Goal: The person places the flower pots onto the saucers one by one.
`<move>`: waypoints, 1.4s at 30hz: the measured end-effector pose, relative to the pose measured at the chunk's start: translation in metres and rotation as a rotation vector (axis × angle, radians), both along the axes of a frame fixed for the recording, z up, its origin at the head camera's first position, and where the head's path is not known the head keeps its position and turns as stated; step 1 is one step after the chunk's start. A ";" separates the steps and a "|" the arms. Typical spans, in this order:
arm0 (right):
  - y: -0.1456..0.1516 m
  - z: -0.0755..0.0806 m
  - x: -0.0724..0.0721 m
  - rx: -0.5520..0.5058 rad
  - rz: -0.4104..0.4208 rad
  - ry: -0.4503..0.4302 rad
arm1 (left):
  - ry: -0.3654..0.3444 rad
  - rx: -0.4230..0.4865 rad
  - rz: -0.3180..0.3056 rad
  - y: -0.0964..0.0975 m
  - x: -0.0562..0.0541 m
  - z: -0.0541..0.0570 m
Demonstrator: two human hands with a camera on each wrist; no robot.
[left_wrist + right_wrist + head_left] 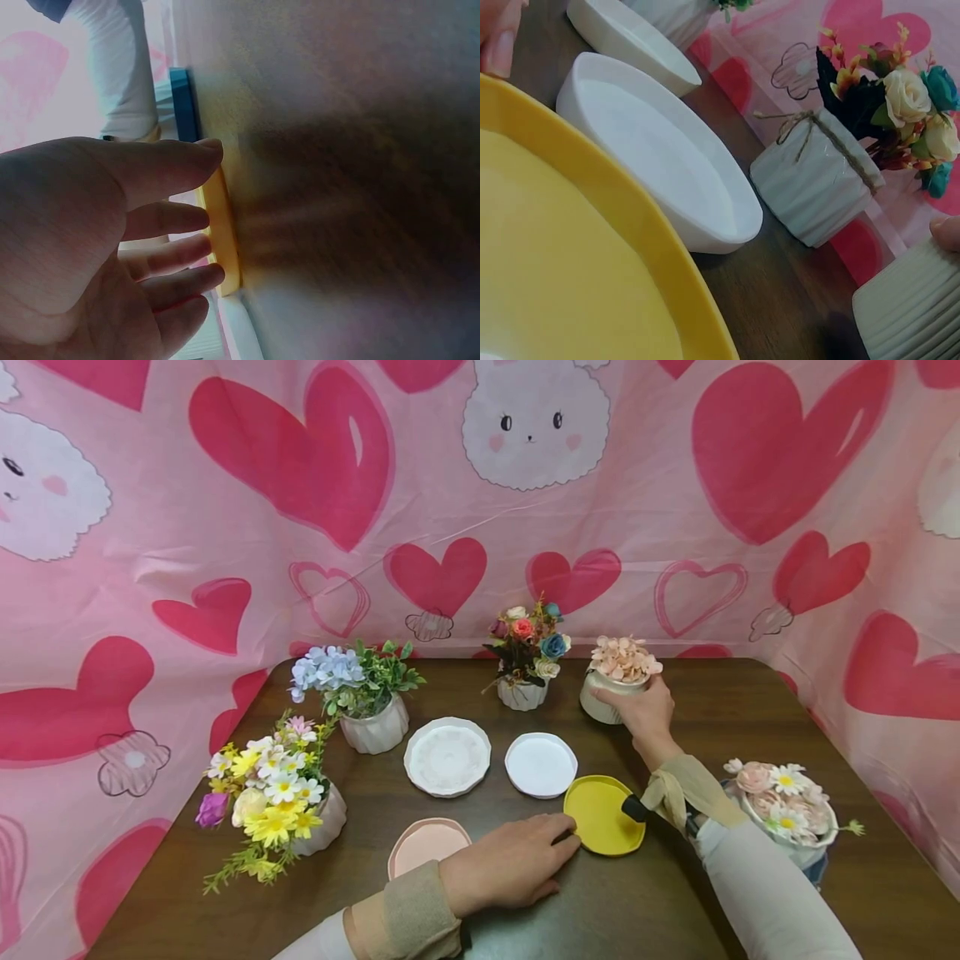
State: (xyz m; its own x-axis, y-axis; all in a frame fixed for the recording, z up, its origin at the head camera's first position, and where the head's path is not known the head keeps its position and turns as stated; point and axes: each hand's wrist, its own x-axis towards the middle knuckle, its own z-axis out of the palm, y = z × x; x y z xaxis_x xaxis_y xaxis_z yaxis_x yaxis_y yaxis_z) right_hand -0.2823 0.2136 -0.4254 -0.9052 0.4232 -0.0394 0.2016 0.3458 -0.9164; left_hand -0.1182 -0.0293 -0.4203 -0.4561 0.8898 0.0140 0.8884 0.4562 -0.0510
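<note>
At the back right, my right hand (pixel 651 714) grips a cream ribbed flower pot (pixel 602 712) of pale peach blossoms, the thumb across its near side. Part of that ribbed pot and the thumb show at the right edge of the right wrist view. My left hand (pixel 510 864) lies low at the near left rim of a round yellow saucer (pixel 600 818), fingers loosely bent. In the left wrist view its fingertips are right at the saucer's yellow side (pixel 225 240). A small black piece (pixel 634 808) overlaps the saucer's right side in the head view.
Two white saucers (pixel 447 756) (pixel 541 766) and a pink saucer (pixel 427 845), partly behind my left hand, sit on the brown table. Potted flowers stand around: blue (pixel 330 670), yellow and white (pixel 273 793), mixed roses (pixel 525 643), and pink roses with daisies (pixel 783 797) beside my right sleeve.
</note>
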 end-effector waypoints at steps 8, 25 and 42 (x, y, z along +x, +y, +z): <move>-0.001 0.004 0.006 -0.017 0.000 -0.025 | -0.003 0.005 -0.006 -0.001 -0.001 -0.001; -0.002 0.005 0.015 0.019 0.017 -0.024 | -0.019 -0.004 -0.001 -0.001 -0.002 -0.001; -0.002 0.007 0.024 0.026 0.042 -0.003 | -0.041 -0.009 0.007 -0.002 -0.002 0.000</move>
